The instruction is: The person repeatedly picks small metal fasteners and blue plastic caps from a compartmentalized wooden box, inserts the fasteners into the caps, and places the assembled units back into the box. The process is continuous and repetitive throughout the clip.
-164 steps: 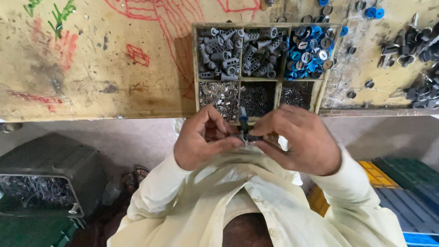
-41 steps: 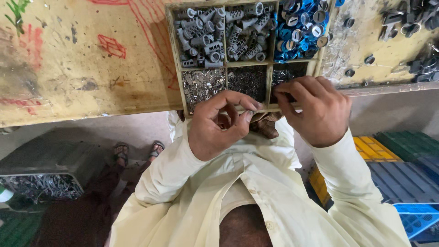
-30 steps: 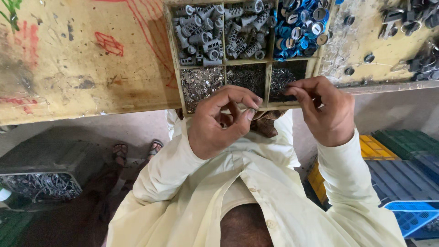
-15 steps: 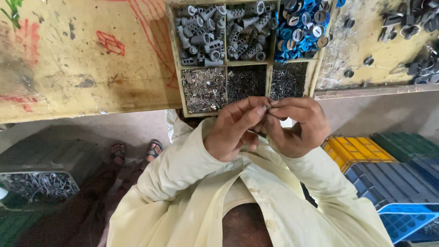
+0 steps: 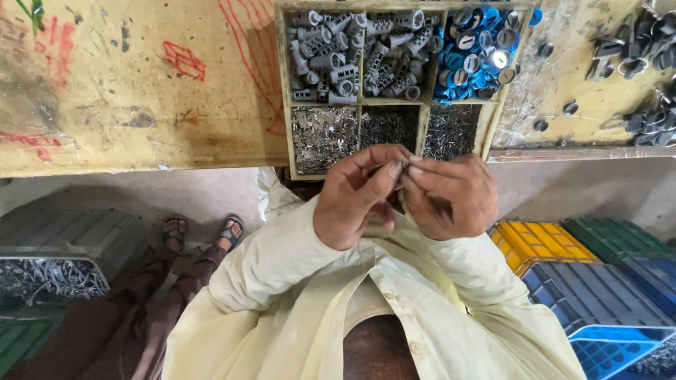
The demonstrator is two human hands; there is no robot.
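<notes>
My left hand [image 5: 359, 197] and my right hand [image 5: 451, 193] meet in front of my chest, just below the edge of the wooden workbench [image 5: 141, 91]. Their fingertips pinch one small metal part [image 5: 403, 167] between them; most of it is hidden by the fingers. Right above the hands stands a wooden divided tray [image 5: 424, 131]. Its far cells hold grey threaded sleeves [image 5: 355, 49] and blue caps [image 5: 475, 49]. Its near cells hold small metal bits [image 5: 324, 137].
Dark round parts [image 5: 644, 49] lie loose on the bench at the right. Yellow [image 5: 535, 243], green [image 5: 612, 239] and blue crates [image 5: 598, 302] stand on the floor at the right. A grey bin of metal scraps [image 5: 49, 278] sits at the left, beside my sandalled feet [image 5: 201, 232].
My right hand came back from the tray's near right cell and joined the left hand. Both hands dropped a little below the bench edge and closed together on the small part.
</notes>
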